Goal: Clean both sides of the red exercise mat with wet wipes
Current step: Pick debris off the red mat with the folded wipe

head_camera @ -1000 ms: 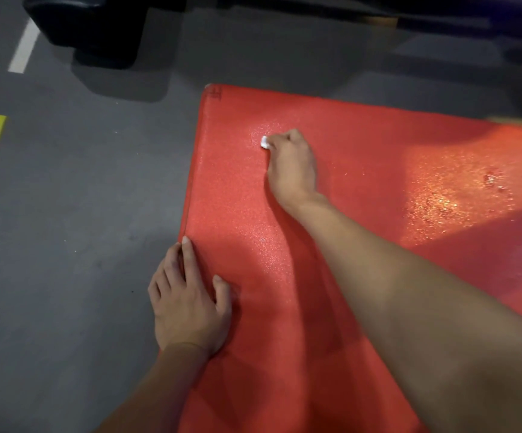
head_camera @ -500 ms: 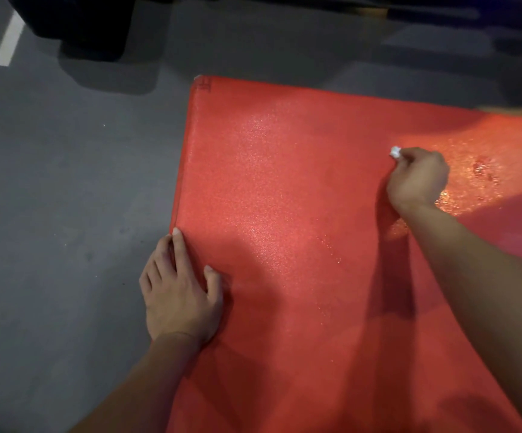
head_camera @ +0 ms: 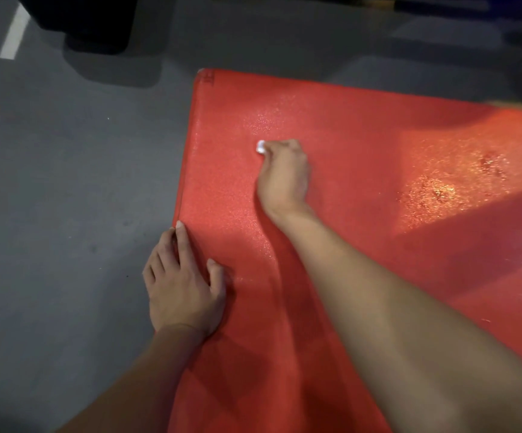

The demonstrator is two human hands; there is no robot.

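While your right hand (head_camera: 284, 175) pinches the small white wet wipe (head_camera: 260, 147) in curled fingers and presses it to the red exercise mat (head_camera: 362, 145), the main risk is the mat sliding or buckling under the stroke. From the head view, the mat lies flat on the grey floor (head_camera: 65, 182), its far left corner toward the top of the picture and its left edge running down to your left hand (head_camera: 184, 285). That hand lies flat with fingers straight, grasping nothing, the fingertips at the mat's left edge and the thumb on the red surface. It pins only that edge, so a hard push away from you could ripple the far corner.

Only a tiny tip of the wipe shows beyond your fingers, so it covers little with each pass, and you could easily leave unwiped strips between strokes. A wadded wipe can also slip out of your grip.

Toward the right, a wet patch (head_camera: 441, 189) glistens under the light. A knee or palm set there could skid. The underside is not visible, and I judge it not yet cleaned.
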